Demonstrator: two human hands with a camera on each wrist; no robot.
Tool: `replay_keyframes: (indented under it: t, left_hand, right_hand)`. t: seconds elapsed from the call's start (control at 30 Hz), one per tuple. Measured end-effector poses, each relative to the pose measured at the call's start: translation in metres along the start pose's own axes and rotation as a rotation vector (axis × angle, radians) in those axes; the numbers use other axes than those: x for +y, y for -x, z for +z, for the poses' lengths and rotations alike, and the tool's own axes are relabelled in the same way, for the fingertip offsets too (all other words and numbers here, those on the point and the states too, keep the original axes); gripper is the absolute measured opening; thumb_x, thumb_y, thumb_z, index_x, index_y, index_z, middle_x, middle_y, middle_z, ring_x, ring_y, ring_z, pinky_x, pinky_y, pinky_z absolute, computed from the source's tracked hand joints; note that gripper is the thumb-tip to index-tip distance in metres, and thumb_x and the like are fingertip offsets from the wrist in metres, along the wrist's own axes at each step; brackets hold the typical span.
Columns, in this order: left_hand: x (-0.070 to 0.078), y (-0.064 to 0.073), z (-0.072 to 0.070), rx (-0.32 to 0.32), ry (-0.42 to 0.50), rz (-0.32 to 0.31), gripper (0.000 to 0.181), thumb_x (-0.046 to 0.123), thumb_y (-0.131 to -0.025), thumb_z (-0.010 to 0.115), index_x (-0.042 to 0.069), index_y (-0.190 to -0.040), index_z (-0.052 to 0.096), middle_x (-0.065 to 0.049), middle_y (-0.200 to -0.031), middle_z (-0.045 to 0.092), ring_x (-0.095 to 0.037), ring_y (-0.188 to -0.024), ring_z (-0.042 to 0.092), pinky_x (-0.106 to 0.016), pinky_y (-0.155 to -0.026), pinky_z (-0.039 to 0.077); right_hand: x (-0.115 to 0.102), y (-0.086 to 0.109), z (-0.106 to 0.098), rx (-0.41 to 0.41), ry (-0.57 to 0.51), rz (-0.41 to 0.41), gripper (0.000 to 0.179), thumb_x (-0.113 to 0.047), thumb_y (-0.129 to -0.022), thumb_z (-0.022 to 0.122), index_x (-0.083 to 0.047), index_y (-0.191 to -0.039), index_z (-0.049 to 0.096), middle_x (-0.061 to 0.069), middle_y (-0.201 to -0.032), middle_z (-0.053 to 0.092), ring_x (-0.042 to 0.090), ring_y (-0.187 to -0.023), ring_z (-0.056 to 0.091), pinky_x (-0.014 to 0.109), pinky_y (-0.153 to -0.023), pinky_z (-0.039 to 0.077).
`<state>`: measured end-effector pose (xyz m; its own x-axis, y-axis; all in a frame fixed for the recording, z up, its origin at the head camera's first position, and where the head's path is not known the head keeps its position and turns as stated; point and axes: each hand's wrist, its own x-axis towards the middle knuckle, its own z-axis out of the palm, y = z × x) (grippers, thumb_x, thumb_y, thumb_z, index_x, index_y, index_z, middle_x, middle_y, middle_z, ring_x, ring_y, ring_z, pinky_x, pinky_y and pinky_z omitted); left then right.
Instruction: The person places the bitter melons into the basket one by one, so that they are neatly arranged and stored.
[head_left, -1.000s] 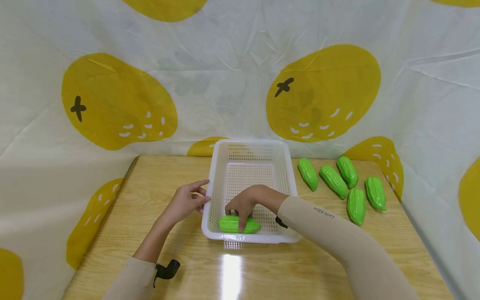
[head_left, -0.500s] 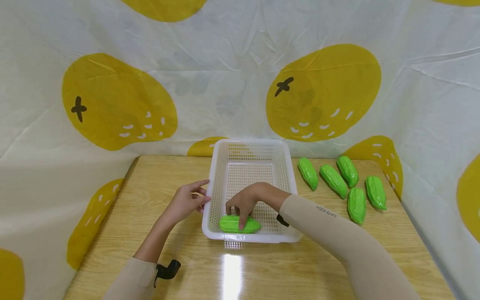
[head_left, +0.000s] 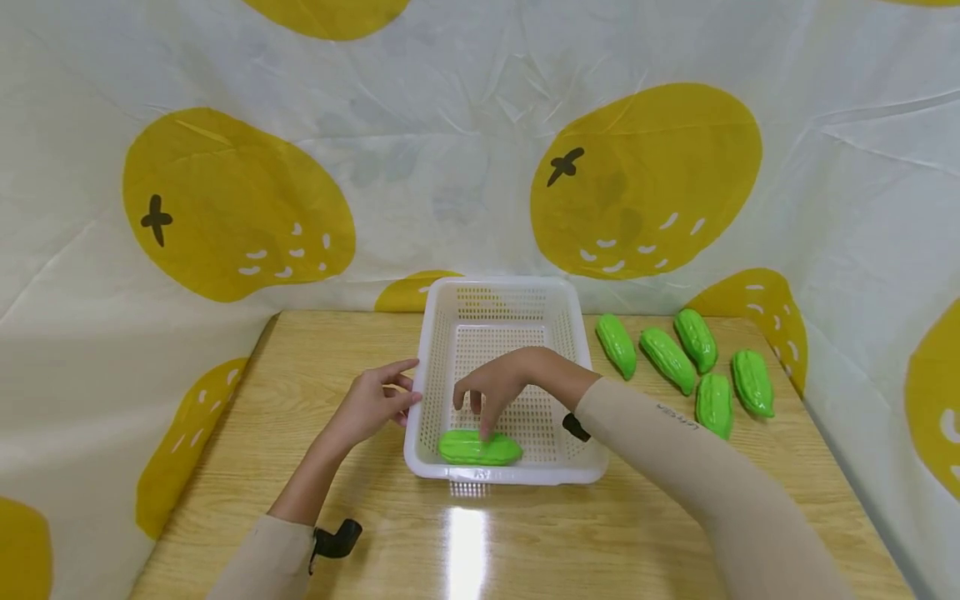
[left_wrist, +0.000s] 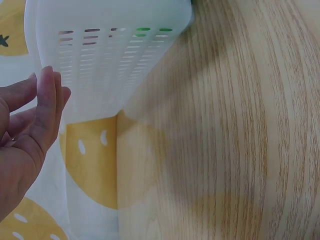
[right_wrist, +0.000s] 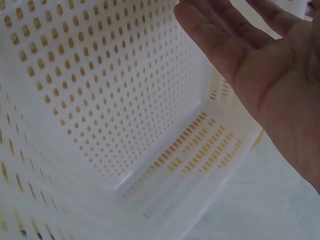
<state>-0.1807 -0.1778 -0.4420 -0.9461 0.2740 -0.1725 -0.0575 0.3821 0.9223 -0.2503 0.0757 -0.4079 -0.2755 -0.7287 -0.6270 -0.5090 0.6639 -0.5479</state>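
A white perforated plastic basket [head_left: 525,476] sits on the wooden table. Along its near wall lies a shiny, ridged green bitter melon [head_left: 468,450]. My right hand [head_left: 501,385] hovers above the melon inside the basket, fingers parted and bent downward; its thumb overlaps the melon's top edge in the head view. The right wrist view has nothing in the palm of that hand [right_wrist: 280,75]. With extended fingers, my left hand [head_left: 372,404] touches the outside of the basket's left rim. In the left wrist view its fingertips [left_wrist: 46,80] meet the basket wall [left_wrist: 110,15].
Several more green bitter melons [head_left: 666,360] lie on the table [head_left: 637,517] to the right of the basket. A white cloth [head_left: 450,192] printed with yellow fruit hangs behind and at both sides.
My right hand has let go of the bitter melon and risen off it, moving slightly away from the near wall. The melon stays put, and my left hand keeps its place at the rim.
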Motion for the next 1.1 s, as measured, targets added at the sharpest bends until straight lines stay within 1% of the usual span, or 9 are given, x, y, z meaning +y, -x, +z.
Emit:
replay_keyframes:
  t: [0.13, 0.27, 0.4, 0.57, 0.63, 0.83, 0.9, 1.03, 1.1]
  left_hand:
    - [0.0, 0.0, 0.0, -0.003, -0.003, 0.002, 0.06, 0.002, -0.096, 0.072, 0.004, -0.152, 0.05, -0.022, -0.11, 0.065, -0.02, -0.076, 0.071, -0.052, -0.067, 0.066]
    - [0.0, -0.001, -0.001, -0.002, -0.004, 0.007, 0.06, 0.003, -0.096, 0.072, 0.003, -0.152, 0.05, -0.022, -0.109, 0.064, -0.02, -0.076, 0.071, -0.05, -0.067, 0.067]
    - [-0.001, 0.0, 0.0, -0.001, -0.007, 0.005, 0.061, 0.002, -0.096, 0.072, 0.003, -0.152, 0.05, -0.022, -0.109, 0.065, -0.02, -0.077, 0.071, -0.048, -0.066, 0.067]
    - [-0.001, 0.0, 0.0, -0.003, -0.002, 0.005, 0.061, 0.002, -0.096, 0.071, 0.003, -0.152, 0.049, -0.022, -0.11, 0.064, -0.02, -0.076, 0.071, -0.045, -0.065, 0.067]
    - [-0.001, -0.001, 0.0, -0.002, 0.002, 0.009, 0.061, 0.002, -0.096, 0.071, 0.003, -0.152, 0.049, -0.022, -0.11, 0.064, -0.02, -0.076, 0.071, -0.047, -0.066, 0.067]
    - [-0.001, 0.0, 0.0, -0.004, 0.008, 0.014, 0.061, 0.002, -0.096, 0.072, 0.003, -0.153, 0.049, -0.023, -0.111, 0.064, -0.021, -0.077, 0.071, -0.049, -0.067, 0.067]
    - [-0.002, 0.001, 0.0, -0.004, 0.014, 0.011, 0.062, 0.003, -0.096, 0.072, 0.003, -0.153, 0.048, -0.022, -0.111, 0.063, -0.02, -0.077, 0.071, -0.048, -0.066, 0.067]
    - [-0.003, 0.001, 0.001, -0.003, 0.018, 0.014, 0.062, 0.003, -0.096, 0.072, 0.003, -0.153, 0.049, -0.022, -0.111, 0.064, -0.02, -0.077, 0.071, -0.046, -0.065, 0.067]
    - [-0.003, 0.002, 0.002, -0.002, 0.015, 0.017, 0.061, 0.003, -0.096, 0.072, 0.003, -0.153, 0.049, -0.022, -0.111, 0.064, -0.02, -0.077, 0.071, -0.048, -0.066, 0.067]
  right_hand:
    - [0.003, 0.017, -0.006, 0.052, -0.03, -0.013, 0.067, -0.032, -0.091, 0.081, -0.014, -0.147, 0.05, 0.014, -0.136, 0.062, 0.02, -0.116, 0.065, 0.037, -0.104, 0.054]
    - [0.006, 0.037, -0.009, 0.118, -0.083, 0.003, 0.061, -0.03, -0.092, 0.081, -0.018, -0.144, 0.052, 0.014, -0.137, 0.061, 0.023, -0.12, 0.064, 0.038, -0.104, 0.055]
    - [0.013, 0.057, -0.009, 0.207, -0.123, -0.021, 0.058, -0.029, -0.093, 0.08, -0.02, -0.143, 0.052, 0.013, -0.136, 0.06, 0.029, -0.126, 0.062, 0.04, -0.106, 0.054]
    - [0.025, 0.083, -0.007, 0.33, -0.174, -0.075, 0.059, -0.026, -0.094, 0.079, -0.019, -0.145, 0.052, 0.008, -0.135, 0.06, 0.03, -0.127, 0.06, 0.044, -0.11, 0.053]
    - [0.032, 0.094, -0.006, 0.383, -0.203, -0.092, 0.059, -0.025, -0.093, 0.08, -0.018, -0.145, 0.052, 0.007, -0.134, 0.06, 0.03, -0.125, 0.061, 0.047, -0.111, 0.052]
    - [0.052, 0.124, 0.01, 0.547, -0.291, -0.126, 0.063, -0.029, -0.096, 0.077, -0.012, -0.148, 0.047, 0.011, -0.136, 0.058, 0.029, -0.127, 0.06, 0.051, -0.113, 0.051]
    - [0.058, 0.133, 0.018, 0.612, -0.319, -0.129, 0.064, -0.028, -0.096, 0.076, -0.011, -0.15, 0.046, 0.012, -0.138, 0.056, 0.033, -0.129, 0.058, 0.053, -0.113, 0.05]
    - [0.071, 0.151, 0.036, 0.748, -0.334, -0.107, 0.064, -0.023, -0.097, 0.075, -0.007, -0.151, 0.044, 0.015, -0.141, 0.055, 0.039, -0.131, 0.056, 0.058, -0.113, 0.048]
    - [0.078, 0.16, 0.045, 0.806, -0.342, -0.087, 0.065, -0.021, -0.098, 0.074, -0.005, -0.152, 0.043, 0.017, -0.143, 0.054, 0.04, -0.131, 0.055, 0.057, -0.111, 0.05]
